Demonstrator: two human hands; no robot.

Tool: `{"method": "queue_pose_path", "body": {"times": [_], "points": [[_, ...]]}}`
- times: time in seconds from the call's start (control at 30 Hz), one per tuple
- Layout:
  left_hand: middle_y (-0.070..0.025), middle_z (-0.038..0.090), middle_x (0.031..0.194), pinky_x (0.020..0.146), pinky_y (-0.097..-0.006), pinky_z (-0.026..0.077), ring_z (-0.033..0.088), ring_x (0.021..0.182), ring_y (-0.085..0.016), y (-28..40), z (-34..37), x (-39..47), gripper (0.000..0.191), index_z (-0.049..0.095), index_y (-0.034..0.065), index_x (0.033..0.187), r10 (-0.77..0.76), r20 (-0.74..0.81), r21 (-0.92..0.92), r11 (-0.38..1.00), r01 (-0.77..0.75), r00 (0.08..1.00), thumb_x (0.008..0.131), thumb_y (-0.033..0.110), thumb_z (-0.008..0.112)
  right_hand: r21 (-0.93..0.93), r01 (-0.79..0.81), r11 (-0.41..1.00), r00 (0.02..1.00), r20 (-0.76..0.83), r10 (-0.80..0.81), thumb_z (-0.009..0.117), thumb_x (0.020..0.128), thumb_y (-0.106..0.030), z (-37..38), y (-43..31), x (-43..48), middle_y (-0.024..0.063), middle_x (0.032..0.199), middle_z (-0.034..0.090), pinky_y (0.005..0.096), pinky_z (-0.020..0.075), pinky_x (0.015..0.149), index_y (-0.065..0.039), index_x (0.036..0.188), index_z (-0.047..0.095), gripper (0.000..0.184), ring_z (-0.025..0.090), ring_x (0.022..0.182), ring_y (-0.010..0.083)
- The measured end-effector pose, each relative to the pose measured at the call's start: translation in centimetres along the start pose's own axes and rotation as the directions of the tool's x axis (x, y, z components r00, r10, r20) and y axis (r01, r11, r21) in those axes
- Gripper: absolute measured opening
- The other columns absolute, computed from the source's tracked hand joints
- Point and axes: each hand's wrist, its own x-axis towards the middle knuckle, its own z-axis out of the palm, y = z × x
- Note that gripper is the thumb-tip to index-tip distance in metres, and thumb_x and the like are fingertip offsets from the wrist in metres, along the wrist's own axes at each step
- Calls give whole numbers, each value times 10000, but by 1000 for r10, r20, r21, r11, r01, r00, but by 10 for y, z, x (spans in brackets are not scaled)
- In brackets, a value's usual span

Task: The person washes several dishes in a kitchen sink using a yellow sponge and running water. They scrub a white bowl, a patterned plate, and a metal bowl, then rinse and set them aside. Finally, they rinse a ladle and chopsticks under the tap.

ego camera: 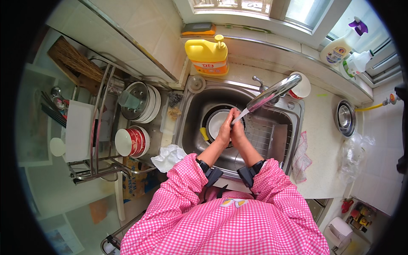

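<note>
My left hand [224, 130] and my right hand [237, 130] are held together, palm towards palm, with the fingers pointing away from me. Water from the chrome faucet [271, 92] streams onto them. Whether anything lies between the palms is hidden. Below them in the stainless steel sink [193, 103] sits a dark-rimmed round vessel with a white bowl [216, 123] inside it, partly covered by my hands. Something yellow [204, 134], perhaps a sponge, rests at the vessel's left edge. A wire rack [255, 124] occupies the sink's right side.
Left of the sink, a metal dish rack [103, 127] stands by stacked plates [154, 103] and red-patterned bowls [137, 142]. A yellow detergent jug [207, 55] is behind the sink. On the right counter lie a checked cloth [300, 157], metal bowls [345, 118] and a plastic bag [352, 156].
</note>
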Motion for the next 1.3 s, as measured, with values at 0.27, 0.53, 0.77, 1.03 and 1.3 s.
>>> {"method": "queue_pose_path", "body": {"times": [0.27,0.53,0.77,1.03,1.3], "points": [[-158,394,1391,1078,-355,284,358,1311,-283,-40,-45,8,754,321,42,1400,362,108,600,719,-350,926,670,-139,369,79,-38,996,994,105,30,298,968,-521,-20,8,14,24,1292,453,332,284,1012,-114,1311,437,551,392,1196,152],[-162,629,1066,830,-352,472,607,1022,-282,-51,-57,18,314,536,36,1176,281,-24,708,682,-182,959,863,3,533,-291,-48,955,997,36,61,286,900,-660,-13,0,-8,57,1480,260,438,90,1091,-149,1393,401,718,162,1364,200],[-64,677,897,773,-284,475,633,864,-158,-35,-81,26,174,647,34,1011,102,4,608,789,-84,995,926,129,528,-896,296,-331,806,421,-416,585,781,-202,-62,0,-6,82,967,611,391,364,848,-97,1087,584,324,517,1004,264],[-114,615,1088,923,-339,433,572,1036,-206,9,-93,-1,329,593,-5,1095,160,-85,222,965,-138,983,967,270,467,-667,356,-654,818,560,-126,567,730,-111,-63,8,3,76,815,608,405,348,820,-119,801,629,94,558,891,218],[-143,598,1090,956,-357,437,568,1048,-236,26,-100,-24,266,549,-17,1103,124,-253,-47,989,-140,959,980,188,432,-868,441,228,880,368,-300,686,739,-161,-30,8,22,137,708,638,372,467,583,-26,767,633,147,635,656,261]]}}
